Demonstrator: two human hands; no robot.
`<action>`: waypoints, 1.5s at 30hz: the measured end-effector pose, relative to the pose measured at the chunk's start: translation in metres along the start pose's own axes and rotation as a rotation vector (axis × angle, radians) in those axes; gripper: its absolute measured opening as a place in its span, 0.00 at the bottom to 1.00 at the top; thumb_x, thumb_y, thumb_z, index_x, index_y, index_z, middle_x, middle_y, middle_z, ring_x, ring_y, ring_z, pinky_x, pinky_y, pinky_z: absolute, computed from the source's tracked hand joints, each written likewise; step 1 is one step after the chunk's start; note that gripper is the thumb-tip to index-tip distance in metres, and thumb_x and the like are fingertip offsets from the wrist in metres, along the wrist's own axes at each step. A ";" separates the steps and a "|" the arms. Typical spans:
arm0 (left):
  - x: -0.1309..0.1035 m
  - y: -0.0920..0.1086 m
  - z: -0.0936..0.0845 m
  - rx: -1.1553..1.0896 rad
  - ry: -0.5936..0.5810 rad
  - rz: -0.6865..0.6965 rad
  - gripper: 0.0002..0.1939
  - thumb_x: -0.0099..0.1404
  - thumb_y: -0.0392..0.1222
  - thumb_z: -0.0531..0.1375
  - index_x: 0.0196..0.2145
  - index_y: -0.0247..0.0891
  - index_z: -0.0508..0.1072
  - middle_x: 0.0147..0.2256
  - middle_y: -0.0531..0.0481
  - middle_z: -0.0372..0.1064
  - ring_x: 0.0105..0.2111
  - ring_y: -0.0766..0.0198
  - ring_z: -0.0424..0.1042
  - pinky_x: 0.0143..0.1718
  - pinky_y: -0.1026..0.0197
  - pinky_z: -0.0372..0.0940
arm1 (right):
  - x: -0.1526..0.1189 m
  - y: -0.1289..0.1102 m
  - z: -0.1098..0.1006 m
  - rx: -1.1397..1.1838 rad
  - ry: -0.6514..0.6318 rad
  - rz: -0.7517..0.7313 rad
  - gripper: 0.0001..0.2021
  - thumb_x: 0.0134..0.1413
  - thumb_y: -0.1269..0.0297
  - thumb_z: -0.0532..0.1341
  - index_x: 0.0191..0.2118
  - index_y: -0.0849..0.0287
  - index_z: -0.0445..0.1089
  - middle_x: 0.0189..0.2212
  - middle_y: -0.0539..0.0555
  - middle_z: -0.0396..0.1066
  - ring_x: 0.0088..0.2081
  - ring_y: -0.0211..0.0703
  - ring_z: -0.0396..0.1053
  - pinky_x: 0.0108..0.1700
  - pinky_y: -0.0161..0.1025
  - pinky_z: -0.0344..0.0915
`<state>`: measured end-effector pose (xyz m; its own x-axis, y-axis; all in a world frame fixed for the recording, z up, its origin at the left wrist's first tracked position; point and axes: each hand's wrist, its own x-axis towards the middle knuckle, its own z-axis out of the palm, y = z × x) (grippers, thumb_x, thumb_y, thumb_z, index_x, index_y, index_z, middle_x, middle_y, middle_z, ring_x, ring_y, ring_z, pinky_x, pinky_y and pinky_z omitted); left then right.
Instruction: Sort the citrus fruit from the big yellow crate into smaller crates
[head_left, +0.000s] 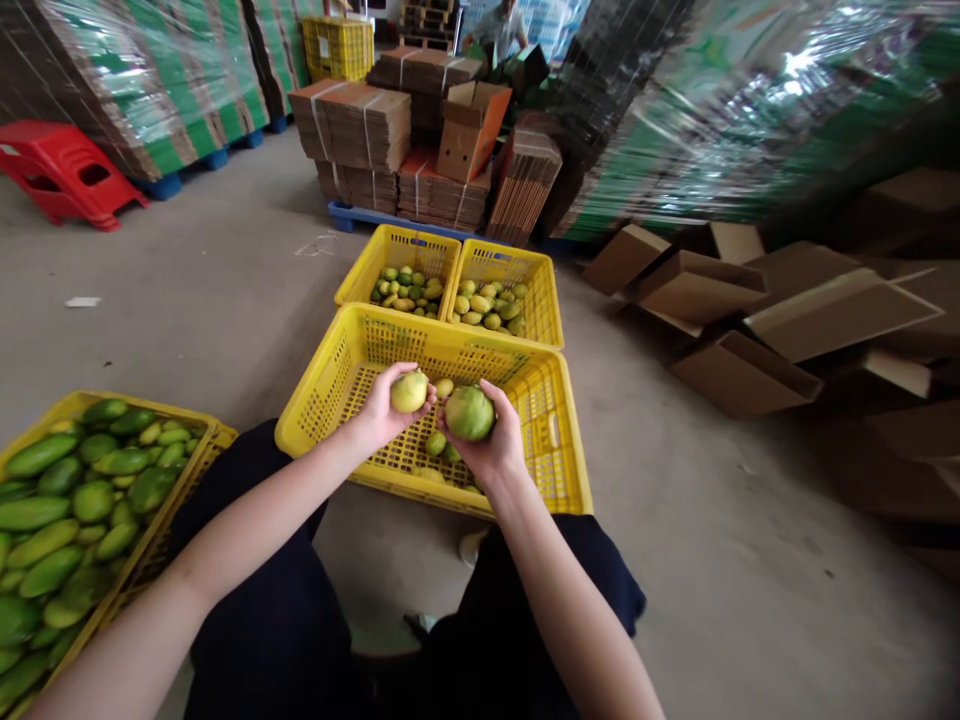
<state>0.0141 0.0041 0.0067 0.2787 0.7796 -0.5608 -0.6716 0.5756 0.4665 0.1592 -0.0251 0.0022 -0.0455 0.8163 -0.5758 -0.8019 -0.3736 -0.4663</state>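
My left hand (382,405) is closed around a small yellow-green fruit (409,392), its fingers partly hidden behind it. A larger, rounder green fruit (470,413) with yellowish patches sits in my right hand (504,445), thumb along its side. Both hands are close together over a big yellow plastic crate (304,420) that stands in front of my knees. At the bottom of that crate lie a few fruits, among them a green one (436,443) and a small yellow one (445,387). The exact kind of fruit is hard to tell.
Two yellow crates, one left (360,275) and one right (547,290), hold sorted-looking fruit beyond. A crate of long green fruit (94,500) stands at my left. Bundled cardboard (352,125), a red stool (67,165), open boxes (697,285) and a person (499,30) are farther off.
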 end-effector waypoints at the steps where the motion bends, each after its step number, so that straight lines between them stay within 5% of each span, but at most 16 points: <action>1: 0.000 0.000 0.000 -0.033 0.010 -0.015 0.15 0.68 0.35 0.51 0.26 0.32 0.71 0.20 0.46 0.70 0.19 0.66 0.71 0.20 0.68 0.68 | 0.001 0.000 -0.002 0.001 0.004 0.009 0.07 0.49 0.61 0.65 0.31 0.56 0.68 0.22 0.50 0.73 0.26 0.43 0.73 0.28 0.39 0.73; 12: 0.005 0.001 -0.001 -0.167 0.013 -0.055 0.19 0.74 0.42 0.47 0.31 0.31 0.71 0.24 0.43 0.71 0.24 0.65 0.75 0.24 0.69 0.72 | 0.004 0.004 0.002 -0.160 -0.118 -0.044 0.07 0.45 0.60 0.68 0.29 0.58 0.73 0.23 0.51 0.76 0.31 0.47 0.76 0.33 0.40 0.75; 19: 0.003 0.004 -0.003 -0.076 0.036 -0.110 0.15 0.72 0.40 0.49 0.33 0.31 0.70 0.23 0.46 0.70 0.20 0.66 0.72 0.13 0.73 0.63 | 0.004 0.005 -0.003 -0.194 -0.143 -0.014 0.08 0.41 0.64 0.65 0.31 0.60 0.76 0.27 0.54 0.78 0.32 0.48 0.76 0.34 0.41 0.74; 30: 0.006 -0.003 -0.003 -0.002 -0.001 -0.025 0.11 0.67 0.35 0.53 0.29 0.31 0.72 0.24 0.47 0.70 0.20 0.68 0.70 0.16 0.71 0.63 | 0.005 0.011 0.001 -0.155 -0.047 -0.058 0.05 0.42 0.67 0.64 0.28 0.60 0.74 0.24 0.52 0.77 0.27 0.45 0.75 0.32 0.41 0.75; 34: 0.005 -0.006 0.000 0.044 -0.076 0.051 0.08 0.62 0.32 0.56 0.27 0.31 0.73 0.24 0.47 0.70 0.20 0.68 0.70 0.16 0.70 0.62 | 0.006 0.009 -0.002 -0.087 -0.017 -0.035 0.04 0.44 0.66 0.64 0.30 0.59 0.72 0.25 0.52 0.77 0.27 0.45 0.75 0.30 0.41 0.75; 38: 0.004 0.000 0.001 0.129 -0.183 0.142 0.17 0.64 0.42 0.54 0.21 0.33 0.72 0.21 0.47 0.69 0.17 0.65 0.68 0.12 0.68 0.55 | 0.005 0.010 -0.002 -0.042 0.021 -0.059 0.06 0.48 0.62 0.65 0.32 0.56 0.70 0.25 0.51 0.77 0.26 0.42 0.74 0.27 0.37 0.73; 45: 0.004 0.011 -0.003 0.426 -0.252 0.358 0.27 0.69 0.49 0.52 0.17 0.35 0.74 0.16 0.45 0.69 0.14 0.67 0.65 0.15 0.67 0.56 | 0.003 0.014 -0.001 -0.188 -0.159 -0.153 0.13 0.48 0.54 0.64 0.25 0.58 0.73 0.24 0.53 0.75 0.27 0.45 0.74 0.28 0.40 0.72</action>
<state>0.0056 0.0129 0.0076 0.2751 0.9475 -0.1631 -0.4348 0.2740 0.8578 0.1485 -0.0281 -0.0061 -0.0371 0.9229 -0.3832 -0.6825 -0.3035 -0.6649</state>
